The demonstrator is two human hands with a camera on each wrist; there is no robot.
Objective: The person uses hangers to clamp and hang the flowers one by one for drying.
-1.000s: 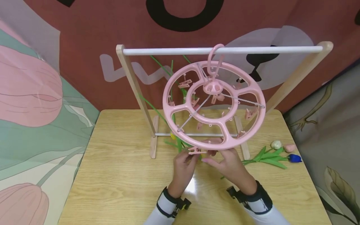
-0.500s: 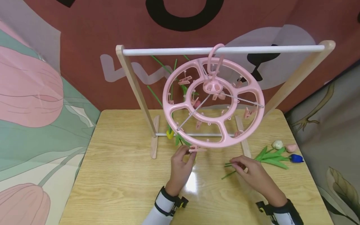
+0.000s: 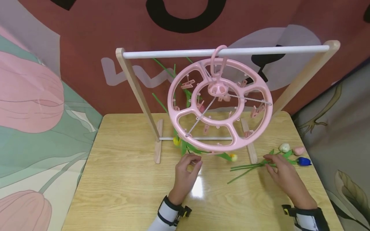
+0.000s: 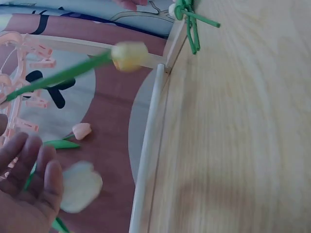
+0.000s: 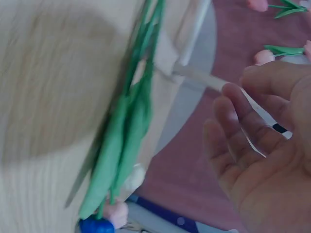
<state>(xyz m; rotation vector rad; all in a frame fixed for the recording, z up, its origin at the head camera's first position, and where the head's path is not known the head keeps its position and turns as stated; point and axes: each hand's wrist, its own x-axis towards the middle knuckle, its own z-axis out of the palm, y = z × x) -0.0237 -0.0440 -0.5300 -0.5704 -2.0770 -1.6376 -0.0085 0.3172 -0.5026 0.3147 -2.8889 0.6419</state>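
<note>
A round pink clip hanger [image 3: 217, 88] hangs by its hook from the rack's white bar. At its near rim a yellow tulip [image 3: 233, 157] lies sideways, its stem running up to a pink clip [image 3: 212, 153]. Just below that clip is my left hand [image 3: 186, 176]; in the left wrist view its fingers [image 4: 29, 165] are loosely bent, with nothing held and apart from the stem. My right hand [image 3: 289, 179] hovers over a bunch of tulips on the table, whose green leaves [image 5: 109, 160] and blue head [image 3: 304, 161] show. Its fingers are relaxed and hold nothing.
The rack's wooden feet [image 3: 158, 150] stand on the table [image 3: 121, 186], joined by a low white rod [image 3: 167, 138]. Another yellow tulip [image 3: 176, 141] hangs near the left post. A white tulip head [image 3: 284, 147] and a pink one [image 3: 298, 150] lie at the right.
My right hand has left the hanger's near rim and moved right, over the tulips on the table. My left hand has let go of the near clip, which keeps the yellow tulip.
</note>
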